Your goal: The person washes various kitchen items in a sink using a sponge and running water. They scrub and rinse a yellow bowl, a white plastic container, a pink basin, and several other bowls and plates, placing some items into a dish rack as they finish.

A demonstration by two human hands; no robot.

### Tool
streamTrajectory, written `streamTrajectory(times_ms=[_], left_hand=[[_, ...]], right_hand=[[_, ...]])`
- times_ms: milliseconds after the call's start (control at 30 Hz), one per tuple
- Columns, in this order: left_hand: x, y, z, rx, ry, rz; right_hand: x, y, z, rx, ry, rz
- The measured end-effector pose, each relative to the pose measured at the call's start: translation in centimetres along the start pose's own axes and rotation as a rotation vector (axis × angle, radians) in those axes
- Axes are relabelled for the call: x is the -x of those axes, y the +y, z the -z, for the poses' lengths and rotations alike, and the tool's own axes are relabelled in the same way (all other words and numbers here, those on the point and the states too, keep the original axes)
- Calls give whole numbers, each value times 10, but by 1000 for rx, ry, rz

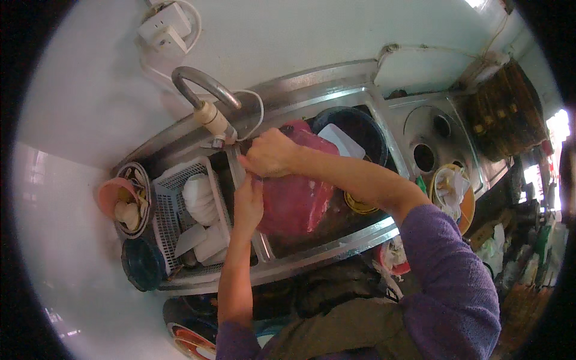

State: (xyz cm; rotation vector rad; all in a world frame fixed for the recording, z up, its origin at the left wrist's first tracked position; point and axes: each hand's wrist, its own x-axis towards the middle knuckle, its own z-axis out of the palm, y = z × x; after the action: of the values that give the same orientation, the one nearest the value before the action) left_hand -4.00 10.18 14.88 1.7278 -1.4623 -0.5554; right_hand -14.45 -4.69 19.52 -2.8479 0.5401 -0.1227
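A glossy red plastic container sits in the sink basin below my forearm. My right hand is curled at the container's upper left edge, its palm turned down. Just beneath it, my left hand is closed at the same edge with the thumb pointing up. The two hands touch or nearly touch, and they hide what lies between their fingers. Behind the container, a dark round tub holds a whitish translucent plastic piece. Part of a yellow round item shows beneath my right forearm.
Left of the basin, a white plastic basket holds stacked white bowls. A curved metal faucet rises at the back. Beyond it stand a pink cup and a dark green container. A steel stove top adjoins the sink.
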Motion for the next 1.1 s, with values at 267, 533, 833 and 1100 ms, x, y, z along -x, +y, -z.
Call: streamTrajectory(times_ms=[267,533,833,1100], left_hand=[[62,31,24,-2,88,96],[2,19,-4,141,-156,171],[44,46,4,76,72,119],[30,28,-37,-45,140,161]], right_hand=[[35,130,-58,-762,312,-389],[10,28,-39,-82,58,-35],[42,120,-81,-1378,191,-646],[45,41,-76,-190,39,-365]])
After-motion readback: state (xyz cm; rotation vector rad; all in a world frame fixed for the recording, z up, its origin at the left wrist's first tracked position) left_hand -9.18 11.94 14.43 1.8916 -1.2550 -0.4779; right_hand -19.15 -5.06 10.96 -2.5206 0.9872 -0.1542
